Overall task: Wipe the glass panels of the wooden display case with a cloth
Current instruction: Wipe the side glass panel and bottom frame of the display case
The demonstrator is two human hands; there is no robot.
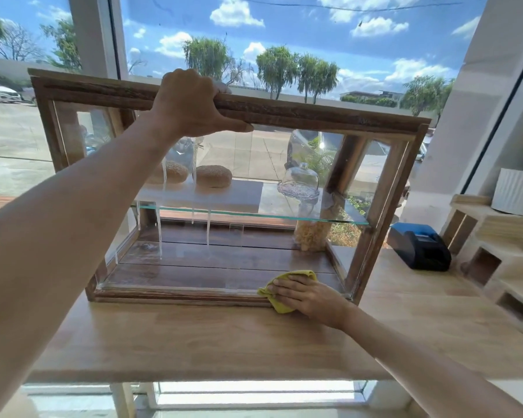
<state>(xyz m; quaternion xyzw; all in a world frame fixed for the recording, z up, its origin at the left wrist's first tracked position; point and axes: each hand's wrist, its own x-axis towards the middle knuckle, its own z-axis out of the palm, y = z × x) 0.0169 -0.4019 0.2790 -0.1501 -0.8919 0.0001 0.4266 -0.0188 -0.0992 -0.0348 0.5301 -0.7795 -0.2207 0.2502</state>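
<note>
A wooden display case (314,113) with glass panels stands on a light wooden counter (194,342) in front of a window. My left hand (191,104) grips the top rail of the case, fingers curled over its far side and thumb along the front. My right hand (308,295) presses a yellow cloth (280,297) flat against the lower right of the front glass panel (224,236), near the bottom rail. White streaks of liquid run down the left half of the glass. Inside, a glass shelf (254,214) crosses the case.
Two round buns (213,175), a small glass dome stand (299,184) and a jar (310,236) show through the case. A dark blue receipt printer (417,247) sits right of it, beside a pale wooden rack (501,251) holding a white ribbed pot (517,191).
</note>
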